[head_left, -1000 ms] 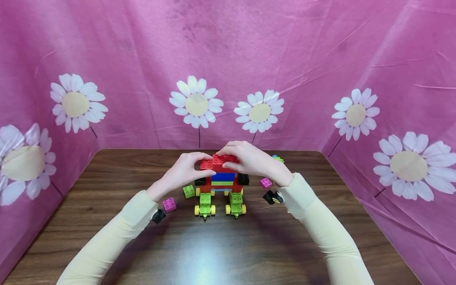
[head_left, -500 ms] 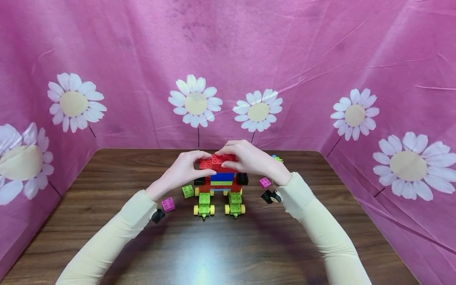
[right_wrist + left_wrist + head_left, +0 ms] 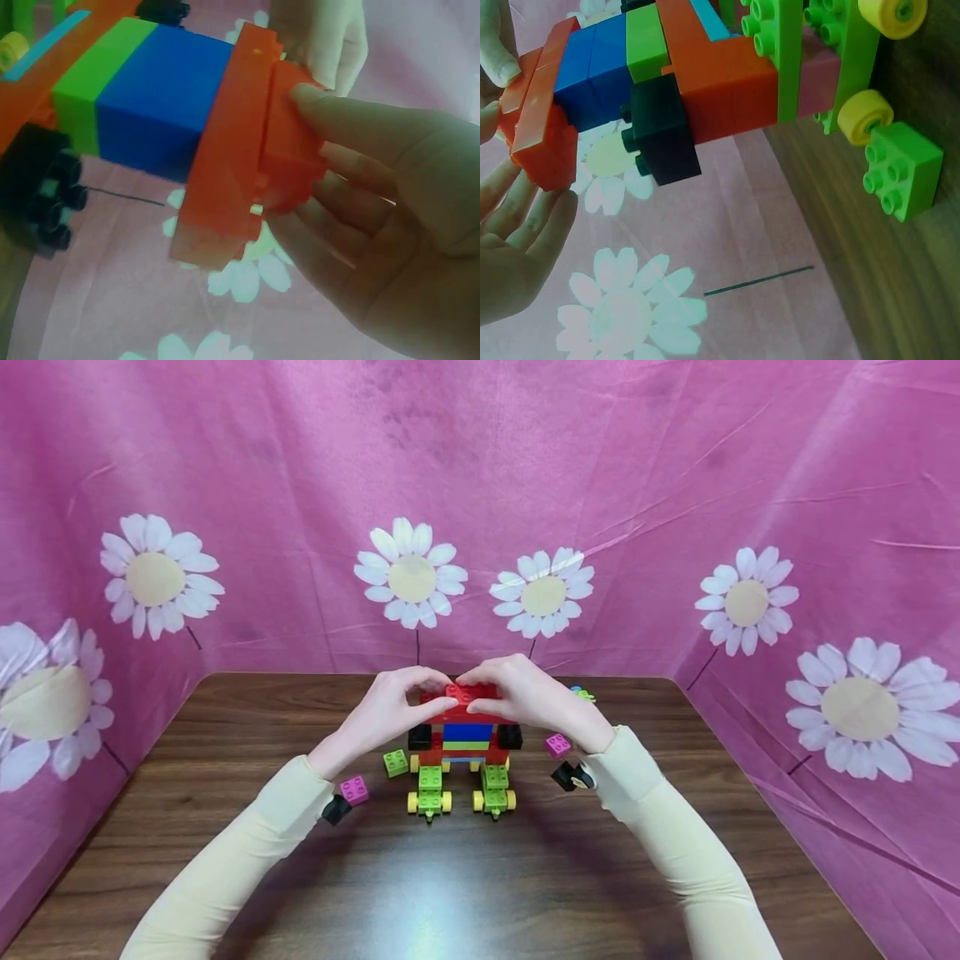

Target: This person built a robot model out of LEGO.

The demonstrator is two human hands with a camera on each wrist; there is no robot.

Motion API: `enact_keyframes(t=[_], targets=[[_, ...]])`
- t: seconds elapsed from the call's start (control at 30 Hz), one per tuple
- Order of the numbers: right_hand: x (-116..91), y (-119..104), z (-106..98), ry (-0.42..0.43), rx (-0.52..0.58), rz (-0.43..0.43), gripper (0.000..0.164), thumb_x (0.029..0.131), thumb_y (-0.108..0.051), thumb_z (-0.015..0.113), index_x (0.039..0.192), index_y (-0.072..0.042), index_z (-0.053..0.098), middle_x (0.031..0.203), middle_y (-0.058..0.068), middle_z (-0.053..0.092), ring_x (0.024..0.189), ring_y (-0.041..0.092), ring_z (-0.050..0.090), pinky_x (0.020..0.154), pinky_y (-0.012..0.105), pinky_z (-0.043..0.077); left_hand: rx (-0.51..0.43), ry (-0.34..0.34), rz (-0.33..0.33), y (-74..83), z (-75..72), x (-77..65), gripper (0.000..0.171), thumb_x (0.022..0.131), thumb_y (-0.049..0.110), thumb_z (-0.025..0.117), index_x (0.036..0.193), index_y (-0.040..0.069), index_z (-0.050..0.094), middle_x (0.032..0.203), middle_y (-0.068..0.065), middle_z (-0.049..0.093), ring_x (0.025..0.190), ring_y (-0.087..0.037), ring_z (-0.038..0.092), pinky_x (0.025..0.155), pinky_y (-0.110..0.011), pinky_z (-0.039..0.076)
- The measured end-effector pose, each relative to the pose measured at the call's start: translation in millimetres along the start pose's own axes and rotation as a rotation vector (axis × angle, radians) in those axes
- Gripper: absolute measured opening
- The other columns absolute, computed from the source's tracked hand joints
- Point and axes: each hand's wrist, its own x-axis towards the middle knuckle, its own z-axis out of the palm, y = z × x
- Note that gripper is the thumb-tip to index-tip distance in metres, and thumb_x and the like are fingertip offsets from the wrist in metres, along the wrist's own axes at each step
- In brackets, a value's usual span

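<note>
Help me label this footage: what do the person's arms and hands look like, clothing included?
The left sleeve and right sleeve are long, plain and pale cream, with broad cuffs. A small black device shows beside each cuff. The left hand and right hand wear no visible gloves or rings.

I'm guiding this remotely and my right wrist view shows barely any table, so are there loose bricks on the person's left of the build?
Observer: Yes, the head view shows a green brick and a pink brick lying on the table to the left of the build.
Operator: Anything on its right?
Observer: Yes, a second pink brick lies there, apart from the build.
Operator: And what is at the bottom of its near side?
Observer: Two green pieces with yellow wheels, standing side by side.
</note>
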Motion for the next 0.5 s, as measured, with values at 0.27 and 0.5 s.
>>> enact_keyframes(t=[0.27, 0.5], targets=[[-15, 4, -6, 0.002, -0.009, 0.085, 0.039, 0.087, -0.023, 0.076, 0.122, -0.006, 0.071, 0.107, 0.008, 0.077, 0.063, 0.006, 0.054, 0.068, 0.022, 0.053, 0.049, -0.028, 0.013, 2.8, -2.7, 0.8, 0.026, 0.089, 0.028, 0.074, 0.111, 0.014, 0.072, 0.102, -0.002, 0.075, 0.092, -0.014, 0.067, 0.076, -0.029, 0.054], [-19, 7, -7, -0.011, 0.026, 0.118, 0.036, 0.089, -0.024, 0.074, 0.121, -0.008, 0.071, 0.094, 0.005, 0.077, 0.049, 0.005, 0.037, 0.055, 0.021, 0.042, 0.057, -0.037, 0.020, 3.4, -3.6, 1.1, 0.025, 0.090, 0.027, 0.074, 0.111, 0.013, 0.073, 0.102, -0.002, 0.075, 0.090, -0.014, 0.066, 0.071, -0.027, 0.054]])
